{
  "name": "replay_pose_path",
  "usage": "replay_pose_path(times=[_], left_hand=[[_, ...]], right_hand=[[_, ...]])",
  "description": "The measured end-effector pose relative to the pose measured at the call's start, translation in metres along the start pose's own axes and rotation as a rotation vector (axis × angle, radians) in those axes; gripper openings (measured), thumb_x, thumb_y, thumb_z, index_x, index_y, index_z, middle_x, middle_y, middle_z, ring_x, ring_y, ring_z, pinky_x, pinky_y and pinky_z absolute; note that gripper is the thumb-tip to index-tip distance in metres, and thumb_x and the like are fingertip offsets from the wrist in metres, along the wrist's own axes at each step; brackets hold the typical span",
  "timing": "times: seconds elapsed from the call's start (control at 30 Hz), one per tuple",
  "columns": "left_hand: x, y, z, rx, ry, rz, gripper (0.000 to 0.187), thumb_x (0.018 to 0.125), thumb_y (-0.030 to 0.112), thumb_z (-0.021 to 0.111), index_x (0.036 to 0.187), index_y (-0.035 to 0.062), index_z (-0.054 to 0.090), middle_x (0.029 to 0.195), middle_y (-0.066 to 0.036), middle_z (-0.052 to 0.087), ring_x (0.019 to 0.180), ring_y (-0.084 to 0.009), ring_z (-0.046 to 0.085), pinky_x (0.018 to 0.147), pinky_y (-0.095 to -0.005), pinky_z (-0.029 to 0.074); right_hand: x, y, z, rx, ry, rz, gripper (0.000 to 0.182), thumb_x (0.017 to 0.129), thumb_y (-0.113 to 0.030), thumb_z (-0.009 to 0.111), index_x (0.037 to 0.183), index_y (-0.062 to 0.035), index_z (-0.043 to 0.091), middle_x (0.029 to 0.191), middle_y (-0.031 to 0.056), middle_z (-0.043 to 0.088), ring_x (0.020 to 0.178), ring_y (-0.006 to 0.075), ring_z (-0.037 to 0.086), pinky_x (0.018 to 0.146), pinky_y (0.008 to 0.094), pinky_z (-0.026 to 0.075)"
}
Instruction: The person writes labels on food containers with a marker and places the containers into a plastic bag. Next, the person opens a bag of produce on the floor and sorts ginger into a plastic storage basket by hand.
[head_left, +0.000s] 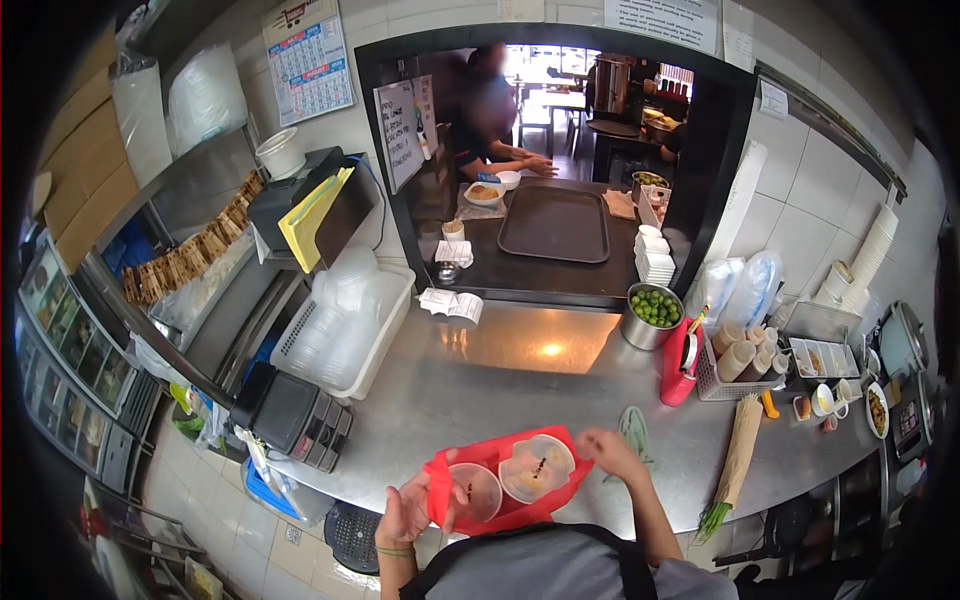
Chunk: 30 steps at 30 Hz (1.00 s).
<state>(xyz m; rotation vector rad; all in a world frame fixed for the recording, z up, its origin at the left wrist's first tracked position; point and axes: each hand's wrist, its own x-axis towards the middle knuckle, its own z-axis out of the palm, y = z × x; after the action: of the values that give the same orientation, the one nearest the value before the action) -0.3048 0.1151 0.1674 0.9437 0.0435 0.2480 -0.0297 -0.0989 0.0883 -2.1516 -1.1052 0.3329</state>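
A red plastic bag [520, 515] lies spread on the steel counter right in front of me. Inside it, side by side, sit two round lidded takeaway tubs, a left tub [475, 493] and a right tub [538, 468], with small dark marks on their lids. My left hand [408, 512] is palm up at the bag's left side, its fingers hooked through the red handle and partly hidden by it. At the upper right edge of the bag, my right hand [612, 453] has its fingers curled in a pinch against the plastic.
A green cloth [634, 434] lies right of the bag, then a paper-wrapped bundle of green stalks [735, 465]. Behind are a pot of limes [655, 308] and a basket of sauce bottles [745, 360]. A white basket of clear lids [345, 325] stands left. A tray [555, 224] rests in the pass-through, with people beyond.
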Motion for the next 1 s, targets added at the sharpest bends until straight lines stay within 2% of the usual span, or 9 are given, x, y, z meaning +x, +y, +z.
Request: replay_pose_path(times=[0.13,0.23,0.4,0.43,0.53,0.7,0.8,0.87,1.0], left_hand=[[-0.019,0.001,-0.014,0.014,-0.143,-0.144,0.112,0.064,0.08,0.039,0.132,-0.0072,0.02,0.094,-0.019,0.055,0.047,-0.0158,0.051,0.049,-0.0221,0.042],[-0.03,0.009,-0.012,0.126,-0.146,-0.177,0.113,0.062,0.081,0.039,0.13,-0.0079,0.023,0.093,-0.019,0.055,0.046,-0.0158,0.05,0.047,-0.0218,0.041],[-0.027,0.006,-0.011,0.346,-0.113,-0.117,0.097,0.069,0.07,0.049,0.123,-0.0089,0.035,0.088,-0.013,0.056,0.052,-0.0136,0.052,0.054,-0.0219,0.042],[-0.024,0.001,-0.008,0.307,-0.092,-0.053,0.082,0.075,0.059,0.052,0.119,-0.0088,0.04,0.08,-0.009,0.056,0.053,-0.0114,0.05,0.055,-0.0217,0.04],[-0.02,-0.001,-0.012,0.329,-0.043,-0.077,0.075,0.078,0.055,0.052,0.117,-0.0084,0.042,0.071,-0.006,0.055,0.05,-0.0096,0.046,0.051,-0.0208,0.037],[-0.024,0.013,-0.001,0.131,0.11,0.032,0.084,0.078,0.062,0.045,0.123,-0.0088,0.038,0.059,-0.002,0.045,0.038,-0.0043,0.027,0.045,-0.0211,0.029],[-0.027,0.02,-0.007,0.072,0.133,0.013,0.088,0.08,0.065,0.037,0.126,-0.0099,0.032,0.059,-0.001,0.044,0.035,-0.0043,0.028,0.043,-0.0203,0.029],[-0.023,0.028,-0.006,0.015,0.121,-0.004,0.08,0.084,0.058,0.037,0.128,-0.0085,0.028,0.065,-0.004,0.046,0.041,-0.0074,0.032,0.049,-0.0237,0.032],[-0.005,0.042,0.001,0.132,0.181,-0.026,0.076,0.088,0.054,0.03,0.129,-0.0099,0.026,0.066,-0.006,0.049,0.046,-0.0127,0.041,0.053,-0.0285,0.038]], right_hand=[[-0.009,-0.004,0.009,-0.119,-0.597,0.175,0.025,0.075,-0.026,0.059,0.085,-0.0034,0.059,0.084,0.0161,0.063,0.08,0.0264,0.062,0.075,0.0383,0.046],[-0.018,-0.033,-0.003,-0.319,-0.741,0.327,0.027,0.072,-0.027,0.062,0.085,-0.0039,0.06,0.086,0.0156,0.063,0.082,0.0236,0.063,0.075,0.0382,0.048],[-0.027,0.022,0.052,-0.607,-0.409,0.267,0.028,0.07,-0.027,0.063,0.088,-0.0062,0.062,0.082,0.0144,0.064,0.079,0.0273,0.063,0.069,0.0409,0.049],[-0.03,0.03,0.058,-0.611,-0.349,0.28,0.028,0.07,-0.028,0.063,0.088,-0.0064,0.062,0.082,0.0143,0.064,0.079,0.0285,0.063,0.068,0.0415,0.049],[-0.024,0.052,0.029,-0.298,-0.384,0.315,0.025,0.072,-0.027,0.062,0.083,-0.0036,0.062,0.083,0.0149,0.064,0.077,0.0294,0.062,0.066,0.04,0.049],[-0.031,0.006,-0.038,1.039,0.015,0.016,0.014,0.081,-0.011,0.056,0.093,-0.0038,0.054,0.08,0.0061,0.061,0.061,0.0122,0.057,0.053,0.0258,0.046],[-0.041,-0.018,-0.032,1.448,-0.316,0.147,0.03,0.085,-0.015,0.054,0.111,-0.0062,0.043,0.088,0.0057,0.06,0.061,0.0137,0.058,0.055,0.0272,0.047],[-0.035,-0.053,-0.053,1.497,-0.306,0.064,0.043,0.086,-0.021,0.053,0.122,-0.0091,0.031,0.095,0.0125,0.059,0.063,0.0153,0.058,0.06,0.0277,0.048],[-0.015,-0.094,-0.095,1.548,-0.24,-0.015,0.041,0.09,-0.02,0.047,0.125,-0.0116,0.028,0.103,0.0228,0.056,0.066,0.0184,0.058,0.061,0.0285,0.049]])
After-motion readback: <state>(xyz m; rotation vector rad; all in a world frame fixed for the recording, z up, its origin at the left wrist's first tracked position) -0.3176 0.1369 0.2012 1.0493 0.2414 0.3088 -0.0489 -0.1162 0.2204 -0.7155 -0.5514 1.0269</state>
